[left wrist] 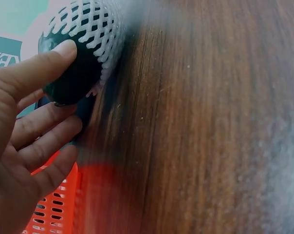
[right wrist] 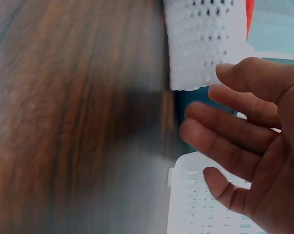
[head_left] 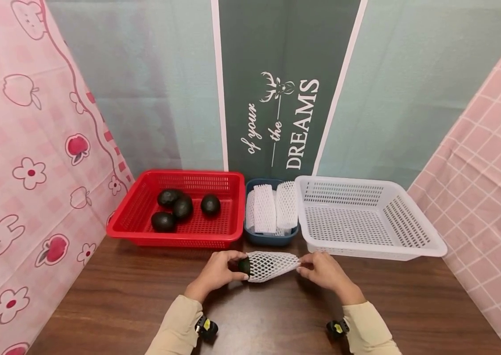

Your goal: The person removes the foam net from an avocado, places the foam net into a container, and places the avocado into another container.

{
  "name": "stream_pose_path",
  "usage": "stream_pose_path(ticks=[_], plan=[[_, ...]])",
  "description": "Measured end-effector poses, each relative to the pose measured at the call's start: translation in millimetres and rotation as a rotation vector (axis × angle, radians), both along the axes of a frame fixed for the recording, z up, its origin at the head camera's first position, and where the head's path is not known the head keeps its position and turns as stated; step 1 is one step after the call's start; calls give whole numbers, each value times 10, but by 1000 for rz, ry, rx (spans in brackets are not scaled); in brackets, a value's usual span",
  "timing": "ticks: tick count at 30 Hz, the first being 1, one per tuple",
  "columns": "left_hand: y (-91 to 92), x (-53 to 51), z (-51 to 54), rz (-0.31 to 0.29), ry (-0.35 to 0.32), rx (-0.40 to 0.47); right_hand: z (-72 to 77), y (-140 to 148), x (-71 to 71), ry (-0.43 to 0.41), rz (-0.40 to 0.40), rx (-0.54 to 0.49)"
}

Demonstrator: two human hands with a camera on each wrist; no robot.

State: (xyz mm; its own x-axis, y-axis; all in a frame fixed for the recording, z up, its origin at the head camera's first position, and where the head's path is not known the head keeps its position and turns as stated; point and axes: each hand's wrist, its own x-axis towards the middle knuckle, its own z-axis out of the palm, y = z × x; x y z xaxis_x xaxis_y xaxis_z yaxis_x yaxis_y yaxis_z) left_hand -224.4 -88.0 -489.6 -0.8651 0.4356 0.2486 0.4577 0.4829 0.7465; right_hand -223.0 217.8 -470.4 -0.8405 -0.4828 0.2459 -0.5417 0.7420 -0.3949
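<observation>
In front of the baskets, a dark green avocado (head_left: 244,266) lies partly inside a white foam net sleeve (head_left: 272,266). My left hand (head_left: 217,270) holds the avocado's bare end; in the left wrist view its thumb presses on the dark skin (left wrist: 71,80), with fingers curved beneath. The narrower, free end of the sleeve (right wrist: 200,53) is pinched between thumb and forefinger of my right hand (head_left: 326,271), whose other fingers are loosely bent. Most of the avocado is covered by the mesh.
A red basket (head_left: 175,241) at the left holds several avocados (head_left: 183,207). Between the baskets, a small blue bin (head_left: 272,240) contains white foam sleeves (head_left: 264,209). A white basket (head_left: 365,250) stands right on the brown wooden table (head_left: 272,320). Cloths hang behind and at both sides.
</observation>
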Motion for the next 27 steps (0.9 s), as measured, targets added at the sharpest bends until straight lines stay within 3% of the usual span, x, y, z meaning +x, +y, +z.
stream_pose_path(ticks=[4, 7, 18, 27], plan=[[28, 6, -6, -4, -21, 31, -2, -36, -10, -76, -35, -49], [45, 2, -12, 2, -25, 41, -20, -91, -20, -111, -10, -97], [76, 1, -2, 30, -13, 72, -107, -297, -30, 0, 95, -132], [122, 0, -34, 42, 16, 59, -131, -351, -23, 35, 118, -155]])
